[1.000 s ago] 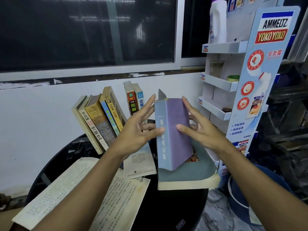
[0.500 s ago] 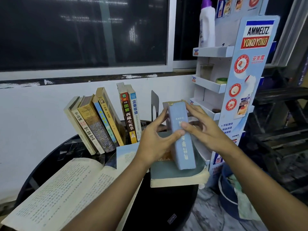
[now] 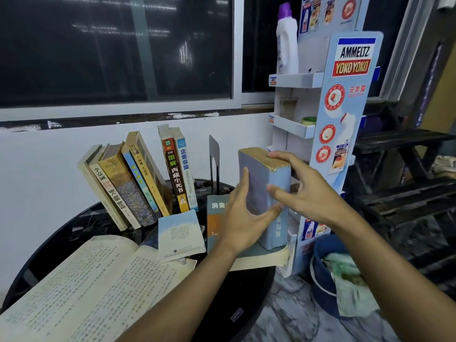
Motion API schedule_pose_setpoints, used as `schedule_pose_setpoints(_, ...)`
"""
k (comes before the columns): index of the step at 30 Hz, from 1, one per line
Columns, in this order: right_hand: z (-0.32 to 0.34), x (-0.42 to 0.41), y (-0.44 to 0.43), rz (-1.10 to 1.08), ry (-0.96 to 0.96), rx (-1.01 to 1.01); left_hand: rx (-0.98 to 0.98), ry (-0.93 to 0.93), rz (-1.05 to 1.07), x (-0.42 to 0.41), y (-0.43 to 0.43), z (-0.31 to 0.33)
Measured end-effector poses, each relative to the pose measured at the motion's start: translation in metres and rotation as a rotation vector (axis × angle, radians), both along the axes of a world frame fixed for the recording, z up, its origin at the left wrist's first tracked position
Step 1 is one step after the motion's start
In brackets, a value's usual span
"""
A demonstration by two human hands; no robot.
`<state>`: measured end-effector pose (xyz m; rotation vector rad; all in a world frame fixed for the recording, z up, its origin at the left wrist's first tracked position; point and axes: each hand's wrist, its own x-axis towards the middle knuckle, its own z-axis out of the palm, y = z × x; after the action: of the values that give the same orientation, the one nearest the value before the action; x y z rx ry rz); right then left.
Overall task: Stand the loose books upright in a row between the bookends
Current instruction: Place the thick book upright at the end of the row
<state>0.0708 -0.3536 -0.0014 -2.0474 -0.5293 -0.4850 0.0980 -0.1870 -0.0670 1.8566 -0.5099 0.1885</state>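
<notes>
A thick pale-blue book stands upright on a grey-green book lying flat at the table's right edge. My left hand presses its purple cover and my right hand grips its spine and top. A dark metal bookend stands just left of it. Further left, several books lean in a row, with two taller ones nearly upright. A small pale booklet, an orange-and-teal book and a large open book lie loose on the table.
The books rest on a round black table against a white wall under a window. A white display rack with a bottle on top stands close on the right. A blue bucket with cloth sits on the floor.
The pale-blue book has turned from showing its cover to spine-forward and been carried to the right, past the bookend. Both hands stayed on it; my view shifted right.
</notes>
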Motion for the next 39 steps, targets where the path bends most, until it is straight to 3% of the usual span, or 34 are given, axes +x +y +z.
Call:
schedule_pose_setpoints(4, -0.003, -0.006, 0.006, -0.101, -0.031, -0.030, -0.044, -0.012, 0.008, -0.002, -0.003, -0.009)
schedule_pose_setpoints(10, -0.009, -0.007, 0.029, -0.426, -0.205, -0.211, -0.082, 0.008, -0.016, 0.001, -0.003, -0.018)
schedule_pose_setpoints(16, -0.007, 0.000, 0.046, -0.498, -0.290, -0.175, 0.036, 0.016, -0.065, 0.003, 0.030, -0.003)
schedule_pose_setpoints(19, 0.000, 0.004, 0.056, -0.468, -0.294, -0.118, 0.095, -0.063, 0.021, 0.012, 0.063, 0.015)
schedule_pose_setpoints(22, 0.010, 0.016, 0.069, -0.463, -0.308, -0.084, 0.109, -0.186, 0.235, 0.030, 0.095, 0.035)
schedule_pose_setpoints(28, 0.025, 0.050, 0.101, -0.444, -0.332, -0.065, 0.424, -0.437, 0.506, 0.074, 0.137, 0.078)
schedule_pose_setpoints(33, 0.033, 0.082, 0.124, -0.438, -0.331, -0.081, 0.711, -0.411, 0.600, 0.113, 0.153, 0.093)
schedule_pose_setpoints(39, 0.037, 0.123, 0.140, -0.458, -0.333, -0.121, 0.830, -0.394, 0.603, 0.134, 0.156, 0.098)
